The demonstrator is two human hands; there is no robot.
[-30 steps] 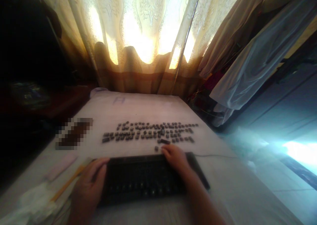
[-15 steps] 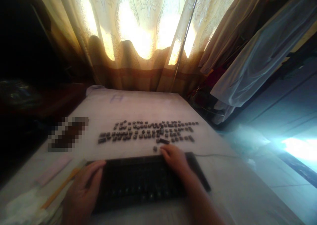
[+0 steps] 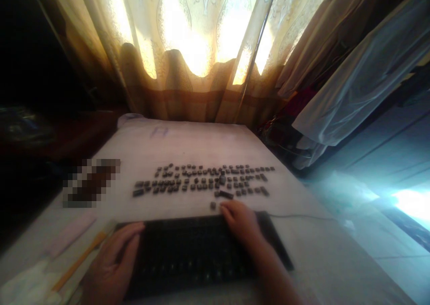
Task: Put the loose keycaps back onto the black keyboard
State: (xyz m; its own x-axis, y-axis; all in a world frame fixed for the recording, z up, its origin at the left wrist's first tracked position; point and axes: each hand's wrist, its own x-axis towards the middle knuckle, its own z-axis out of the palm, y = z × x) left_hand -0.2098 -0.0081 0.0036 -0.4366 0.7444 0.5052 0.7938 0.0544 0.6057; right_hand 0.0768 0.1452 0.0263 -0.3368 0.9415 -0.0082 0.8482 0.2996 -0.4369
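A black computer keyboard [image 3: 188, 251] lies at the front of the white-covered table, with small marks showing on its lower rows and the upper part dark. My left hand [image 3: 114, 255] grips its left end, thumb and fingers around the corner. Over the keyboard's far edge, my right hand [image 3: 240, 217] has its fingers drawn together; whatever is between them is hidden. A loose keycap [image 3: 212, 205] sits just left of those fingertips. Beyond, several rows of loose keycaps [image 3: 204, 186] are spread out, and a long keycap [image 3: 226, 194] lies near my right hand.
To the left are a pink strip [image 3: 72, 234], an orange-yellow stick-like tool [image 3: 79, 261] and a crumpled whitish item [image 3: 28, 285]. A cable [image 3: 302, 215] runs right from the keyboard. A curtain [image 3: 188, 49] hangs behind the table [image 3: 201, 139]; clothes [image 3: 352, 81] hang on the right.
The view has shifted slightly, so the keyboard and right hand appear a little lower and farther right. Both hands keep nearly the same pose; the keycaps look unchanged.
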